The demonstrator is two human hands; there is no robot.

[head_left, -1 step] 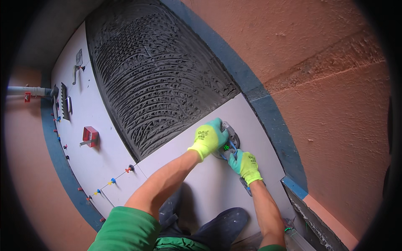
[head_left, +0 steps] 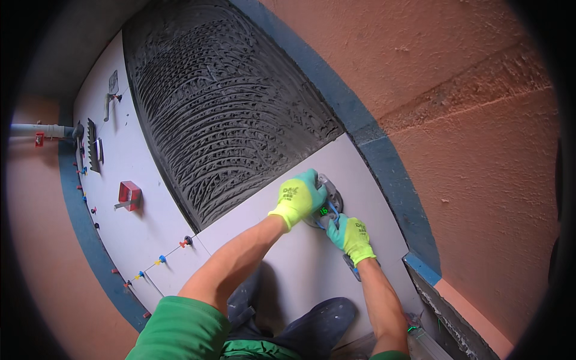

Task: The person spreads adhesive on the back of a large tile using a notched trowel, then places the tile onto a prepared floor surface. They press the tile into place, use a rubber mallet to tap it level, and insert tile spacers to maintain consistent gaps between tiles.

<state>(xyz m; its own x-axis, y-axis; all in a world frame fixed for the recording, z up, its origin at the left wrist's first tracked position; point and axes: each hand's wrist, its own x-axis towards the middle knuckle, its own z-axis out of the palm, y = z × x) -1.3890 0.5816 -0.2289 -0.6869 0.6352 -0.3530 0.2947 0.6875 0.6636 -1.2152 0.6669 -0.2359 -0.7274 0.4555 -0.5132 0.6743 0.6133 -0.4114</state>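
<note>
A grey tile vibrator [head_left: 332, 191] with a round suction pad, blue edging and a lit green display lies on a large white tile [head_left: 300, 252]. My left hand [head_left: 302, 193], in a yellow glove with teal fingers, is closed over its upper left side. Lower down, my right hand [head_left: 351, 237], gloved alike, grips the near end of the tool. A grey and blue part [head_left: 352, 267] shows below my right wrist. Beyond the tile's far edge spreads dark grey mortar [head_left: 234, 114] combed into curved ridges. The gloves hide much of the tool and its grip.
On white tiles at left lie a notched trowel [head_left: 93, 146], a red box-shaped tool [head_left: 129, 196] and a grey-handled tool [head_left: 108, 102]. Coloured levelling spacers [head_left: 161, 260] stick up along the joints. An orange wall [head_left: 468, 150] with a blue band rises at right; a pipe [head_left: 42, 130] crosses far left.
</note>
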